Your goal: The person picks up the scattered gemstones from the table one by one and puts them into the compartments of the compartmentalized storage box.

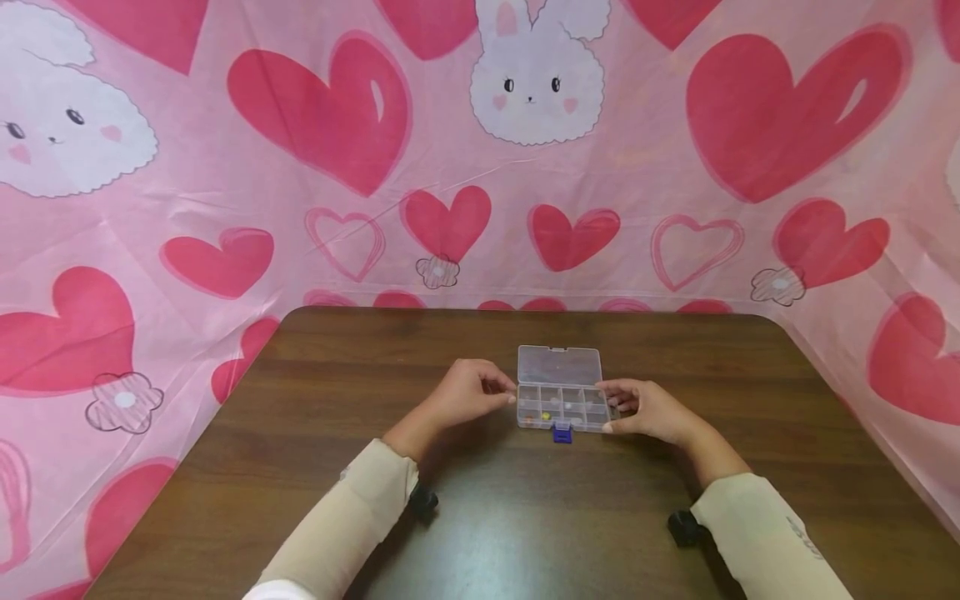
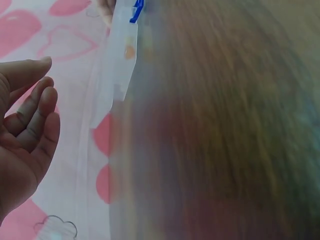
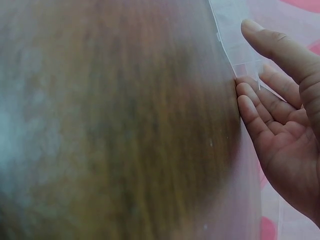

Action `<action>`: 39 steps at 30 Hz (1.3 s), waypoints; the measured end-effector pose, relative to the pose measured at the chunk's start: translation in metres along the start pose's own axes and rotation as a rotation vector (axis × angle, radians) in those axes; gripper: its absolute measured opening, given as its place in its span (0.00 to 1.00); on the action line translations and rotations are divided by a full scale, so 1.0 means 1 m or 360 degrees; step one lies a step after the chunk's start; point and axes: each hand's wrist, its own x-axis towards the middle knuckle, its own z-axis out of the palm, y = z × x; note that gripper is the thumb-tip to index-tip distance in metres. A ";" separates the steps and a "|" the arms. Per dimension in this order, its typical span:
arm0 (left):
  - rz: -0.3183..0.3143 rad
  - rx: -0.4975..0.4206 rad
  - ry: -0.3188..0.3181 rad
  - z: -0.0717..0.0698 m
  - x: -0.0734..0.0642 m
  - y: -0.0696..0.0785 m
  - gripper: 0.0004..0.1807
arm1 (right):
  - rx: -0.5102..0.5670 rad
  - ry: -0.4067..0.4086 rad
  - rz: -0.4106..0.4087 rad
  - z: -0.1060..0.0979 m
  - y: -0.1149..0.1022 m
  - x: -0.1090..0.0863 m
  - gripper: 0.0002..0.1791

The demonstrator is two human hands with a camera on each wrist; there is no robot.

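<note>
A clear plastic compartment box [image 1: 564, 421] lies on the table with its lid [image 1: 559, 365] folded back and its blue latch [image 1: 562, 434] facing me. Small pieces, among them a yellow bead [image 1: 546, 416] and an orange one [image 2: 129, 52], sit in its front left cells. My right hand [image 1: 651, 408] holds the box's right end, thumb at the front corner and index finger at the back corner. At the left end, my left hand [image 1: 474, 392] has its fingertips right by the wall. Its fingers [image 2: 35, 117] are loosely bent, with nothing between them.
The brown wooden table [image 1: 480, 517] has rounded far corners. Behind and beside it hangs a pink cloth [image 1: 525, 175] with hearts and rabbits. Each sleeved forearm wears a black wrist camera [image 1: 684, 528] just above the tabletop.
</note>
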 end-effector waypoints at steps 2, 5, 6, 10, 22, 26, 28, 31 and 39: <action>0.0017 -0.0009 -0.0002 0.003 0.002 0.001 0.05 | -0.0006 -0.0002 0.0004 0.000 0.000 0.000 0.37; 0.0030 -0.0033 -0.0001 0.007 0.005 0.001 0.06 | -0.0008 -0.0009 0.0004 0.000 0.000 0.000 0.37; 0.0034 -0.0039 0.0000 0.008 0.005 0.002 0.06 | -0.0012 -0.0009 0.0009 -0.001 0.000 0.000 0.38; 0.0039 -0.0057 -0.0002 0.012 0.007 0.004 0.05 | -0.0014 -0.0002 0.0016 -0.001 -0.001 0.000 0.38; -0.0009 -0.0077 -0.0044 0.021 0.011 0.009 0.05 | -0.0037 0.0012 -0.0031 0.001 0.001 0.000 0.36; -0.0018 -0.0073 -0.0054 0.024 0.013 0.010 0.05 | -0.0032 0.0009 -0.0005 0.001 0.000 0.000 0.37; -0.0028 -0.0082 -0.0053 0.024 0.013 0.012 0.05 | -0.0026 0.0007 0.0010 0.001 -0.001 -0.001 0.37; -0.0038 -0.0094 -0.0043 0.024 0.013 0.013 0.05 | -0.0024 0.0005 0.0019 0.001 -0.002 -0.001 0.37; -0.0033 -0.0105 -0.0038 0.024 0.013 0.017 0.04 | -0.0021 0.0006 0.0024 0.000 -0.003 -0.001 0.37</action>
